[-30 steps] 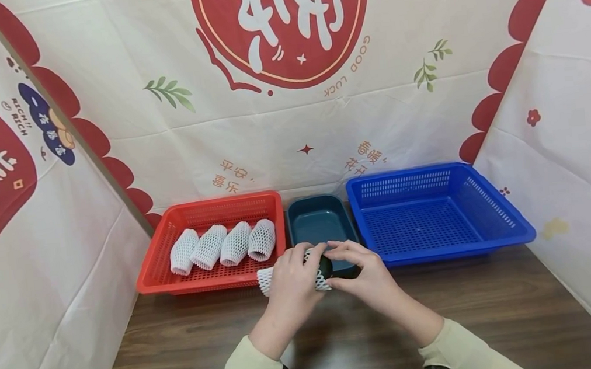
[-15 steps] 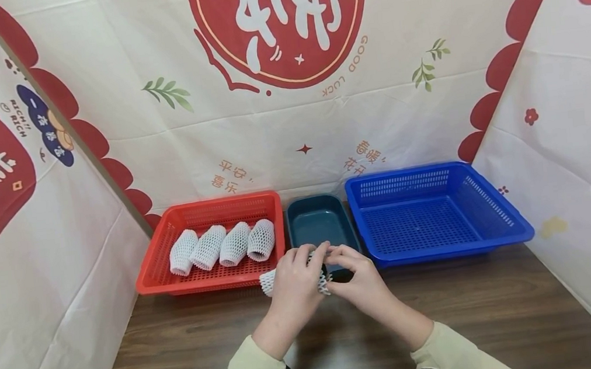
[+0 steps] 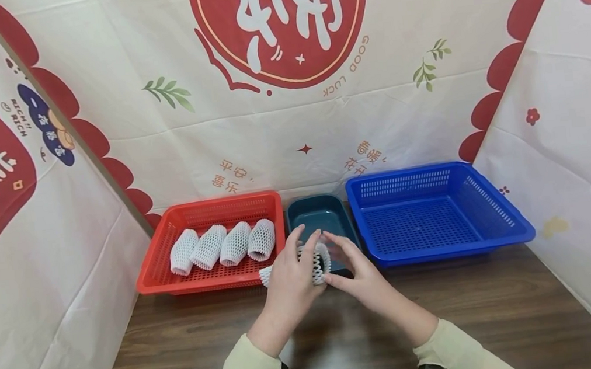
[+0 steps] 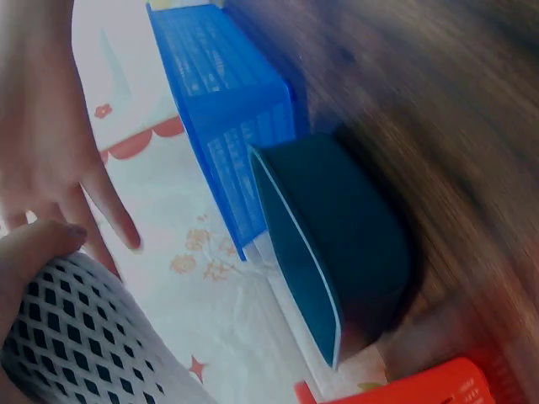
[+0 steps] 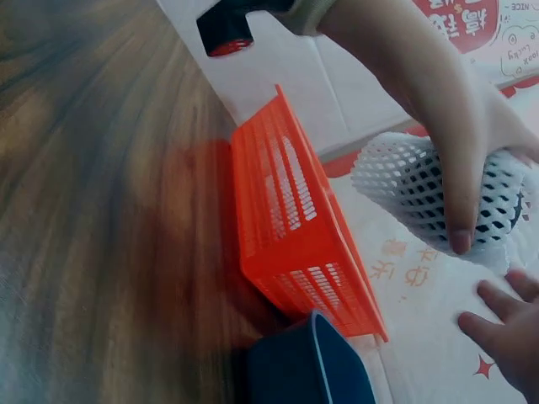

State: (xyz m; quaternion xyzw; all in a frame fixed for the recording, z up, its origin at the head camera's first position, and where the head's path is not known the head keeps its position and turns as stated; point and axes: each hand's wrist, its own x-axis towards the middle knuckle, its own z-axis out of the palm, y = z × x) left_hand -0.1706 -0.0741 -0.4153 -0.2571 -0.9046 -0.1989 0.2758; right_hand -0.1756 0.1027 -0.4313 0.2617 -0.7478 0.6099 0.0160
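Observation:
My left hand grips a white foam net sleeve, thumb and fingers wrapped around it. Inside sits a dark, rounded thing, which shows through the mesh and at the sleeve's open right end; most of it is covered. Close by that end is my right hand, thumb and fingers spread. Both wrist views show its fingers extended and holding nothing. The hands are in front of a small dark teal tray, overlapping its near part in the head view.
Left of the tray stands a red perforated basket with several white net sleeves in a row. A blue perforated basket stands to the right. All are on a brown wood table, with printed cloth walls behind and at the sides.
The dark thing, showing more at the sleeve's right end earlier, is now mostly covered by the net. My right fingers have come off the sleeve's end and spread; my left fingers have lifted slightly.

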